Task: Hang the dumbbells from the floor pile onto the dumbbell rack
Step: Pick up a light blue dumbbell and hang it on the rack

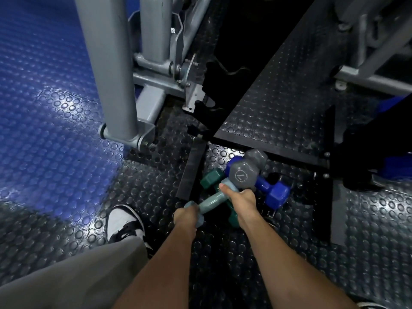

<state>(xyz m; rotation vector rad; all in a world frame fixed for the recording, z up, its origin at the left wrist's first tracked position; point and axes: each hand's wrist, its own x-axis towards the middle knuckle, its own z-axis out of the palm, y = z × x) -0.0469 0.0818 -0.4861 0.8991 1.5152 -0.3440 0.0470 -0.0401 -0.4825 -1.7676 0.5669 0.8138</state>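
A pile of dumbbells lies on the black studded floor beside the black dumbbell rack (pixel 207 108), whose notched cradles stand empty. My left hand (pixel 185 216) grips the lower end of a light blue dumbbell (pixel 210 200). My right hand (pixel 242 197) grips its upper end, thumb on top, just under a grey dumbbell (pixel 243 175) marked 7. A dark green dumbbell (pixel 211 177) lies crossed beneath the light blue one. A blue dumbbell (pixel 276 190) rests to the right, partly under the grey one.
A grey machine frame (pixel 111 63) stands at the left and back, its foot close to the rack. The rack's black base bars (pixel 278 155) run behind and to the right of the pile. My white and black shoe (pixel 124 221) and grey trouser leg are at lower left.
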